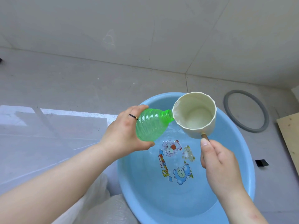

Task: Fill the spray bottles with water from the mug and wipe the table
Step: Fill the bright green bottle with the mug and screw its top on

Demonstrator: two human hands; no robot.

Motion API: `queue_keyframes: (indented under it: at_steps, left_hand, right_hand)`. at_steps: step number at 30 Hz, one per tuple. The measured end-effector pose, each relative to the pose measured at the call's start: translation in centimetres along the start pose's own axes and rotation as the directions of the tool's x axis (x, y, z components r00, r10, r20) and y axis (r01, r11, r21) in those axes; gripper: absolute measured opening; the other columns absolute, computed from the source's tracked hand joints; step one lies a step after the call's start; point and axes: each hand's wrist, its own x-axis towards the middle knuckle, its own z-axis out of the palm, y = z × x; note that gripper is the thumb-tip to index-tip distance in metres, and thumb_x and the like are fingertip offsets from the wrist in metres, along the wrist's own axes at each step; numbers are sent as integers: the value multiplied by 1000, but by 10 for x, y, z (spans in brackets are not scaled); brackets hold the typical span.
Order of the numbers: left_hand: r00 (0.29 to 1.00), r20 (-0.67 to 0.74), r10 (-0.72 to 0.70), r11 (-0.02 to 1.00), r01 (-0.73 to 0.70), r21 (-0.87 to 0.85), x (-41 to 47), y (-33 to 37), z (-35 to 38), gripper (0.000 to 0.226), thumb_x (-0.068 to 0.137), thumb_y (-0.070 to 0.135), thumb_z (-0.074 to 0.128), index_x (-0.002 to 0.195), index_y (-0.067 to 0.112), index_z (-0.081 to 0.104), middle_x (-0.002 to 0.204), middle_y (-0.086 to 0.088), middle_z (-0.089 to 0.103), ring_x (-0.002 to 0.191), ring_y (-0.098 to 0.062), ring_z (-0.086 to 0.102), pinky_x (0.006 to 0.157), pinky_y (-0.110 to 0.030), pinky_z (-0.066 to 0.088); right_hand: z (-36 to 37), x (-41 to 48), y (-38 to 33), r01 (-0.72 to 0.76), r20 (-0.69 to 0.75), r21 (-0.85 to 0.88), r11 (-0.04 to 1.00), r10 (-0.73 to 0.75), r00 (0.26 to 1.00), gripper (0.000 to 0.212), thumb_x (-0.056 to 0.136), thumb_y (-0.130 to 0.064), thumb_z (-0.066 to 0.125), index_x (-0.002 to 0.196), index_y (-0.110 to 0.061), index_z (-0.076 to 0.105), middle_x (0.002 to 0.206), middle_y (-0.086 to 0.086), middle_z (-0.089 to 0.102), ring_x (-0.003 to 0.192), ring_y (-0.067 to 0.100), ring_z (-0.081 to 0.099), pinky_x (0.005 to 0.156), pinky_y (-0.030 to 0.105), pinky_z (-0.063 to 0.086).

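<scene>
My left hand [123, 131] grips a translucent green spray bottle [150, 124] with no cap, tilted so its open neck points right. My right hand [218, 164] holds the thin brown handle of a cream mug [195, 113], thumb along the handle. The mug is tipped toward me, its rim touching the bottle's neck, with a little water inside. Both are held over a light blue basin [239, 159] that holds water and has cartoon pictures on its bottom.
A glass tabletop [48, 135] lies at the left, beside the basin. A grey ring [265, 117] lies on the floor at the right, near a wooden board [289, 136] and a small black piece [261, 163]. Tiled wall runs behind.
</scene>
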Motion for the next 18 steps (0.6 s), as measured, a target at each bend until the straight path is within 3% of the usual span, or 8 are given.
queue_keyframes:
  at_steps: [4,10,16,18]
  left_hand:
    - [1000,10,10,1000,-10,12,0,1,2,91,60,34,79,134,36,26,139,17,32,126,-6,30,83,-15,26]
    - [1000,1,8,1000,-8,11,-1,0,3,91,59,34,79,133,37,27,139,18,33,125,-4,31,81,-15,27]
    - [1000,-11,5,1000,-5,-9,-1,-2,4,92,58,34,80,133,37,27,138,18,33,125,-4,30,83,-15,26]
    - [1000,-13,9,1000,-9,-12,-2,-2,4,92,58,34,80,133,37,27,137,18,33,125,-4,31,83,-15,27]
  right_hand:
    - [-1,1,-1,36,-4,-79,996,-37,999,45,60,-62,25,51,-18,26,46,-8,41,51,11,35,48,30,21]
    - [-2,2,2,29,-10,-108,994,-30,999,42,69,-55,31,51,-17,27,47,-7,42,51,11,36,47,29,21]
    - [-2,2,1,58,-14,-144,988,-60,998,47,60,-62,21,52,-16,27,50,-8,42,52,11,36,46,29,21]
    - [-2,2,2,64,-20,-146,987,-67,998,47,61,-62,22,52,-16,27,50,-8,42,52,11,36,44,23,20]
